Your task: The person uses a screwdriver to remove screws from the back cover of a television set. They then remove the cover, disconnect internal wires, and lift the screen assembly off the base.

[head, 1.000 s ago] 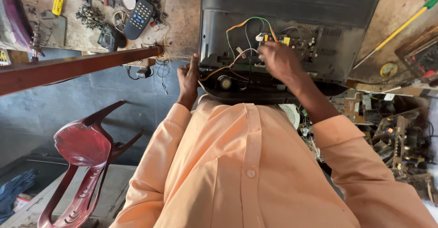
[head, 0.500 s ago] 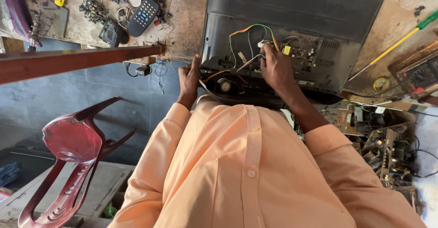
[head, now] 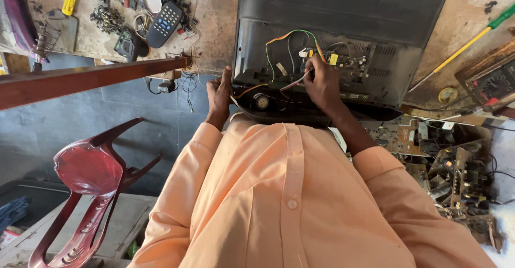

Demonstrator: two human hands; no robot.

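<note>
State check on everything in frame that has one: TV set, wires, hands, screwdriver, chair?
TV set: back open, circuit board exposed.
Wires: loose, looping out over the panel.
Left hand: gripping the set's edge.
Right hand: at the board, on the wires.
Screwdriver: lying unused.
Red chair: tipped, unoccupied.

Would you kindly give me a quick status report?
Left hand grips television casing edge. Right hand on wires by circuit board. Nothing obstructing.

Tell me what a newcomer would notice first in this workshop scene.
First, the opened flat television lying on the bench at top centre, coloured wires looping over its circuit board. The right hand works at those wires while the left hand grips the set's near corner. A dark red plastic chair stands lower left.
</note>
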